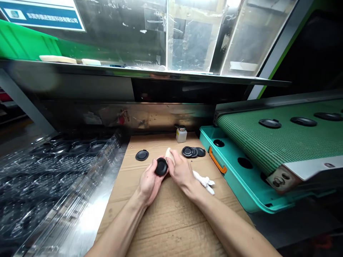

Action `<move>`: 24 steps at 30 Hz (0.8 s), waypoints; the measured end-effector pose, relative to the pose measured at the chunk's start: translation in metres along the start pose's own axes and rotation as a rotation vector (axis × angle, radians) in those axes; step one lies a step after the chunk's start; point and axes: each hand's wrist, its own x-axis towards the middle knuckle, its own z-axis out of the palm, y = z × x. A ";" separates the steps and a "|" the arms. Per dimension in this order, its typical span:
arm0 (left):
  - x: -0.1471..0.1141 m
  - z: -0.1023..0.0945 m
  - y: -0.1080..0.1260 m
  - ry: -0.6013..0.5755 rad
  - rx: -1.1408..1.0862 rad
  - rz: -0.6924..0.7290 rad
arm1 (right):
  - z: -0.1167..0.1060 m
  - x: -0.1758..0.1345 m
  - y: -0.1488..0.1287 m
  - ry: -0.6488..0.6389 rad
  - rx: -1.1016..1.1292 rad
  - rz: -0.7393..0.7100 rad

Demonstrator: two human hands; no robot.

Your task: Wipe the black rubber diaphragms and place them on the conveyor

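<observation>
My left hand (148,181) is closed around a round black plastic lid (161,167), its dished face turned up toward me. In my right hand (180,169) a pale cream pad (169,154) is pinched, close to the lid's right edge; whether it touches the lid I cannot tell. Another black lid (142,155) lies flat on the cardboard (171,228) to the left. Beyond my right hand several black lids (187,152) overlap in a row. A crumpled white glove or cloth (205,181) lies partly behind my right wrist.
A small squarish bottle (181,135) stands at the back of the cardboard. On the right, a green conveyor belt (254,142) carries black lids (303,121) above a teal bin (249,192) with an orange latch (217,161). Clear plastic trays (53,178) are stacked at left. A metal shelf (134,71) crosses above.
</observation>
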 end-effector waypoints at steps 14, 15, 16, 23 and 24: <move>-0.001 -0.002 0.007 -0.027 -0.035 -0.076 | 0.003 -0.008 -0.011 -0.135 0.630 0.121; -0.002 -0.002 0.007 -0.007 -0.018 -0.077 | 0.002 -0.007 -0.010 -0.188 0.646 0.127; -0.002 -0.002 0.007 0.007 0.000 -0.079 | 0.001 -0.006 -0.008 -0.253 0.645 0.131; 0.000 -0.003 0.004 -0.010 0.051 -0.057 | -0.019 0.001 0.008 -0.196 0.429 0.080; 0.000 -0.002 0.002 0.001 0.046 -0.057 | -0.021 0.002 0.008 -0.210 0.422 0.036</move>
